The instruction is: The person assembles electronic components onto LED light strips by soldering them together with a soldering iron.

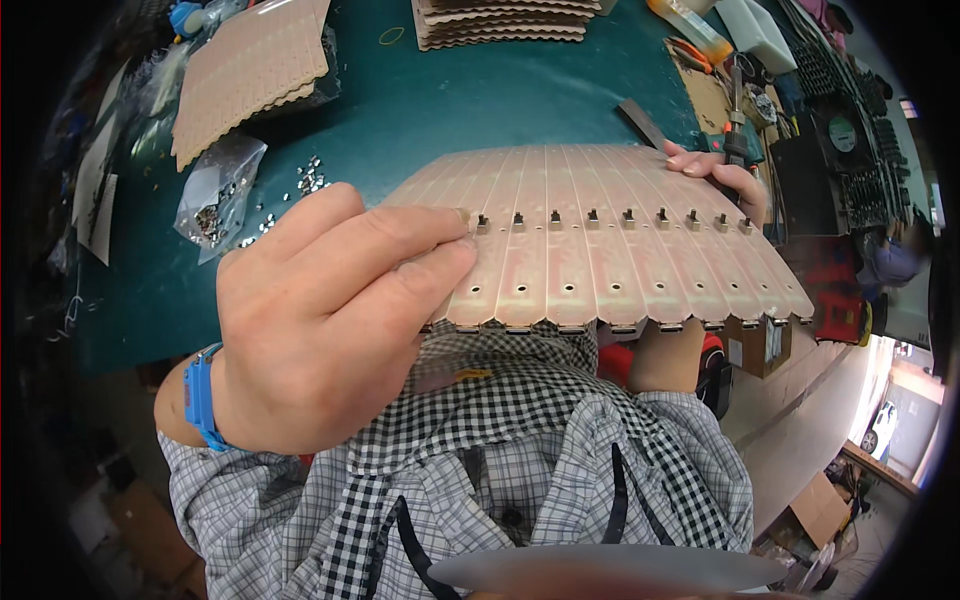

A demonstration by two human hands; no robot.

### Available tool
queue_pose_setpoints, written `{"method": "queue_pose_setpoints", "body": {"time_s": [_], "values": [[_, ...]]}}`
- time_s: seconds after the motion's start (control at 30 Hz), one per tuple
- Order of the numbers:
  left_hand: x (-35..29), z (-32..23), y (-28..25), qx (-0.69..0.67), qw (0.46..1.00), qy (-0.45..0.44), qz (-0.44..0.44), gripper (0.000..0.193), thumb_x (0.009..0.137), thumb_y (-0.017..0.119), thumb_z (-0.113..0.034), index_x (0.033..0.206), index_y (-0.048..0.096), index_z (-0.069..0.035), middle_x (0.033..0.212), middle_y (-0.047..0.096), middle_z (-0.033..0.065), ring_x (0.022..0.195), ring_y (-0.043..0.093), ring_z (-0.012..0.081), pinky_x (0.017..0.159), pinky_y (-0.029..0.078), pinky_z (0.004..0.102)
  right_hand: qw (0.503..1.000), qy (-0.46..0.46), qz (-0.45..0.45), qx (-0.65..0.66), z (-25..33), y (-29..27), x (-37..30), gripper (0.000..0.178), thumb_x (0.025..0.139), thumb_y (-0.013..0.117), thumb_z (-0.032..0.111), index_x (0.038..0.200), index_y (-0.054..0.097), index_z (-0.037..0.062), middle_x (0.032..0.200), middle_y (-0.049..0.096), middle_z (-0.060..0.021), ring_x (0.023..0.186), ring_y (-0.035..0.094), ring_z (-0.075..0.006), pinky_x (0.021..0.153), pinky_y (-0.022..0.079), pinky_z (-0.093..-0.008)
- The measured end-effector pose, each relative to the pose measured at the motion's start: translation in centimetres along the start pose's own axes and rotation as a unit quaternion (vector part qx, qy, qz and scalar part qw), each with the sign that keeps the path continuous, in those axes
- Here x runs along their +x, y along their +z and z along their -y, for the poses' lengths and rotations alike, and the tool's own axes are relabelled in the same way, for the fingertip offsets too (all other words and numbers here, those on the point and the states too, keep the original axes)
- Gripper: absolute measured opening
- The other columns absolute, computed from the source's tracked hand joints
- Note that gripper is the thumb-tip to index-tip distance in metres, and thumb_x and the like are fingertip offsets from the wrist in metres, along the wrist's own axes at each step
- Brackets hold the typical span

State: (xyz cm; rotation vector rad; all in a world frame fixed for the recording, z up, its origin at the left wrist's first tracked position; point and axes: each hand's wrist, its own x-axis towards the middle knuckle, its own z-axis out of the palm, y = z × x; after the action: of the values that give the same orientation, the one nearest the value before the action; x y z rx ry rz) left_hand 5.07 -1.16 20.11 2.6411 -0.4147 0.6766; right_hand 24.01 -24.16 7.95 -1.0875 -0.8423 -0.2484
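Observation:
A pinkish circuit board panel [600, 260], scored into long strips with a scalloped near edge, is held tilted before me. Across its middle runs a row of several small slide switches [592, 217]. At the left end of that row, my left hand [330, 300] is closed in a pinch against the board; whatever lies between its fingertips is hidden. My right hand [725, 175] grips the panel's far right edge, fingers bent over it. Left of the panel, loose small metal parts [312, 176] lie on the green mat, beside a clear plastic bag [222, 185] with more inside.
A stack of similar panels [510, 25] stands at the back, another pile [250, 70] at the far left. A soldering iron [737, 110], orange-handled pliers [690, 55] and a flat dark bar [640, 122] lie at the right. The green mat [400, 110] covers the table.

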Motion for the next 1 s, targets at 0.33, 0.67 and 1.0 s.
{"method": "queue_pose_setpoints", "body": {"time_s": [0.33, 0.67, 1.0], "values": [[-0.1, -1.0, -0.7, -0.011, 1.0, -0.023, -0.005, 0.052, 0.05, 0.071, 0.002, 0.102, 0.07, -0.003, 0.093, 0.069, 0.0107, 0.064, 0.057, 0.0227, 0.052, 0.044, 0.032, 1.0, 0.003, 0.012, -0.024, 1.7, 1.1, -0.2, 0.033, 0.086, 0.067, 0.018, 0.11, 0.056, -0.0005, 0.094, 0.063, -0.0167, 0.09, 0.063, -0.0284, 0.096, 0.049, -0.054], [-1.5, -0.9, 0.2, -0.007, 1.0, 0.007, -0.001, 0.043, 0.057, 0.069, -0.001, 0.1, 0.069, -0.002, 0.095, 0.069, 0.0114, 0.063, 0.057, 0.0222, 0.049, 0.045, 0.029, 0.986, -0.105, 0.096, -0.086, 1.3, 2.0, 1.1, 0.024, 0.084, 0.065, -0.001, 0.107, 0.057, -0.0016, 0.089, 0.064, -0.0196, 0.084, 0.066, -0.031, 0.087, 0.054, -0.0536], [-0.6, -1.1, -3.6, -0.024, 0.998, -0.008, -0.061, 0.025, 0.067, 0.065, 0.0, 0.091, 0.069, -0.003, 0.088, 0.07, 0.0095, 0.077, 0.066, 0.0293, 0.059, 0.051, 0.039, 0.965, -0.135, 0.02, -0.223, 1.3, -2.1, 0.9, 0.033, 0.09, 0.067, 0.007, 0.119, 0.053, -0.0009, 0.1, 0.062, -0.0191, 0.092, 0.061, -0.0266, 0.083, 0.053, -0.04]]}}
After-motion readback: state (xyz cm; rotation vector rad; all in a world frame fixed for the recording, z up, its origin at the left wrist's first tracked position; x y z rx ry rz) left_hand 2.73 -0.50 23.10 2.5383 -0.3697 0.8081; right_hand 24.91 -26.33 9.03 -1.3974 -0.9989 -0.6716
